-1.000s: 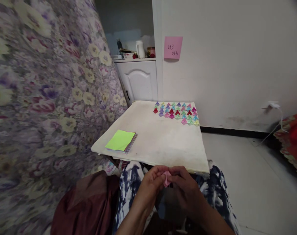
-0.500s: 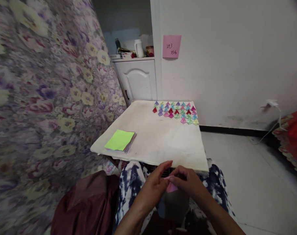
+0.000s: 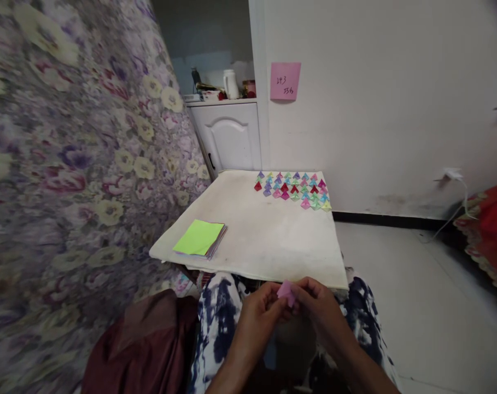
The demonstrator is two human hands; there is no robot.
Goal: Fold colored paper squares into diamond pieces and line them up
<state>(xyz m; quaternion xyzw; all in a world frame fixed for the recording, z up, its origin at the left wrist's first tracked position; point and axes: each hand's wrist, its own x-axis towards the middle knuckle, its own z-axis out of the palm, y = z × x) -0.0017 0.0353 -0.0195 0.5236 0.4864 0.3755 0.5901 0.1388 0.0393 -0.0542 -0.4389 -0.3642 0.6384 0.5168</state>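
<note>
From my remote station I read the fingers [image 3: 278,307] of both hands as closed on one small, folded piece of pink paper: the left hand [image 3: 259,310] pinches it along its left and lower side, and the right hand [image 3: 319,304] grips its upper right side. The pink paper is located between the two hands, above the lap in blue-and-white patterned trousers [image 3: 218,312], just beside the near edge of the cream, cloth-covered counter [image 3: 273,238]. On the counter's near left part I see a square stack of paper sheets [image 3: 199,238] with a bright green sheet on top. At the far right corner, small folded paper pieces [image 3: 285,187] in several colours are arranged in overlapping columns. Beyond the counter, a square pink note [image 3: 285,81] with handwriting is fixed to the white wall [image 3: 375,109], right of a white panelled cabinet [image 3: 232,137].
</note>
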